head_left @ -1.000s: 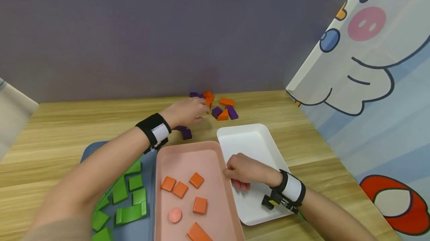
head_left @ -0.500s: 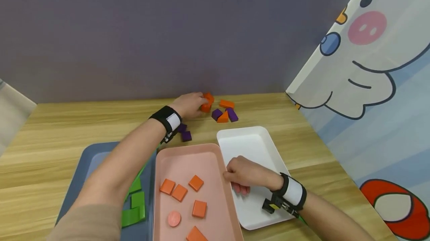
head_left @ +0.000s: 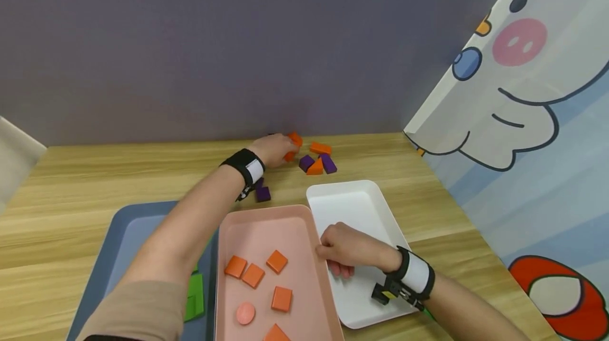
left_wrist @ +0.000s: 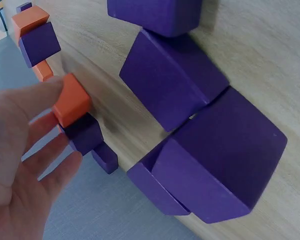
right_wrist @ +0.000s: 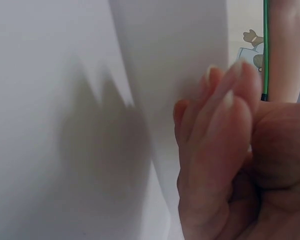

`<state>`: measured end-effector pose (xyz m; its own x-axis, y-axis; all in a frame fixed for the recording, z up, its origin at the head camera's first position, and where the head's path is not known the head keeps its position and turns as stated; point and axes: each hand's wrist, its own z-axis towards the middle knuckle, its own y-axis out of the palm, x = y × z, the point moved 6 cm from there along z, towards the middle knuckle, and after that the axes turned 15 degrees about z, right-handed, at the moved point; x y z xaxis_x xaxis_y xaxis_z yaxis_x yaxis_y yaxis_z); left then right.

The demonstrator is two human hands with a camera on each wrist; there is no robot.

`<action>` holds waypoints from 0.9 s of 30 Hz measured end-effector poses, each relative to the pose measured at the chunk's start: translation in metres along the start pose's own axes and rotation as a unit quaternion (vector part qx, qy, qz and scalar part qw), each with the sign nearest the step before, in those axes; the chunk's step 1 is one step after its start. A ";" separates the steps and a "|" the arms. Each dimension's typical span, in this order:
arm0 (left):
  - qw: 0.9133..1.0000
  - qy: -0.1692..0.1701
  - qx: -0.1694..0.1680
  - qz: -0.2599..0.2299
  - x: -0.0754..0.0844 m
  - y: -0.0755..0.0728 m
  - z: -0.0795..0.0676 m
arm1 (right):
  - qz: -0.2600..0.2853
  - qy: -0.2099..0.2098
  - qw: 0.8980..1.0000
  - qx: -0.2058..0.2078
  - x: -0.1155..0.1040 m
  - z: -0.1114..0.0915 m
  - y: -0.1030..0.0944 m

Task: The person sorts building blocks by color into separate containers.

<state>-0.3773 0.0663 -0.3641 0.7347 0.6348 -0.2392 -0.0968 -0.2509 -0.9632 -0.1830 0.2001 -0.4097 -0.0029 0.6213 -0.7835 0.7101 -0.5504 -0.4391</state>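
Toward the back of the table, my left hand [head_left: 273, 150] reaches into a cluster of wooden blocks. Its thumb and fingers pinch an orange block [left_wrist: 73, 101], as the left wrist view shows. Just beyond that block lies a dark purple block [left_wrist: 85, 132]. Several larger-looking purple blocks [left_wrist: 225, 145] lie close to the wrist camera. My right hand [head_left: 351, 247] rests at the rim between the white tray [head_left: 363, 185] and the pink tray [head_left: 266, 214]. Its fingers [right_wrist: 212, 145] are curled, with no object visible in them; the thumb is hidden in the right wrist view.
Several orange blocks [head_left: 282, 298] and a round pink piece [head_left: 245, 313] lie in the pink tray. The blue tray [head_left: 125, 230] at left holds green blocks [head_left: 195, 297], partly hidden by the left arm. Orange and purple blocks [head_left: 328, 163] lie right of the left hand. A grey panel [head_left: 228, 50] stands behind the table.
My left hand has moved right and slightly back, and its fingers have come together on an orange block. The right hand stays at the tray rim.
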 end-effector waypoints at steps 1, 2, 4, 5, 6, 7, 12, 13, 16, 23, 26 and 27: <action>1.000 0.001 0.007 0.004 -0.001 -0.001 -0.001 | 0.001 -0.001 1.000 0.000 -0.001 0.000 0.000; 1.000 0.002 0.012 0.008 -0.001 -0.001 -0.003 | 0.002 -0.002 1.000 0.000 -0.002 -0.001 0.000; 1.000 0.002 0.014 0.006 -0.003 0.000 -0.006 | 0.002 -0.004 1.000 0.001 -0.003 -0.001 -0.001; 1.000 0.003 0.013 0.004 -0.005 0.000 -0.008 | 0.002 -0.004 1.000 0.001 -0.003 -0.002 -0.001; 1.000 0.003 0.012 0.001 -0.005 0.001 -0.011 | 0.002 -0.004 1.000 0.001 -0.003 -0.002 -0.001; 1.000 0.004 0.011 -0.002 -0.006 0.000 -0.013 | 0.000 -0.004 1.000 0.001 -0.003 -0.002 -0.001; 1.000 0.014 0.023 -0.014 -0.007 -0.007 -0.029 | -0.005 -0.006 1.000 0.001 -0.004 0.000 0.000; 0.999 0.017 0.025 -0.011 -0.005 -0.009 -0.033 | -0.005 -0.006 1.000 0.001 -0.004 0.001 0.000; 0.999 0.036 0.037 0.014 0.004 -0.017 -0.046 | -0.009 -0.010 1.000 0.002 -0.004 0.002 0.000; 0.991 0.077 0.095 0.049 0.036 -0.038 -0.082 | -0.011 -0.011 1.000 0.002 -0.003 0.002 0.001; 0.988 0.089 0.116 0.046 0.049 -0.041 -0.095 | -0.006 -0.007 1.000 0.002 -0.001 0.002 0.002; 0.987 0.093 0.122 0.041 0.054 -0.041 -0.100 | -0.004 -0.007 1.000 0.002 -0.001 0.003 0.002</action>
<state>-0.2665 0.0375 -0.3254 0.8263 0.4679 -0.3135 -0.3036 -0.0988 -0.9477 -0.1834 0.1967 -0.4107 -0.0188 0.6184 -0.7857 0.7072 -0.5473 -0.4477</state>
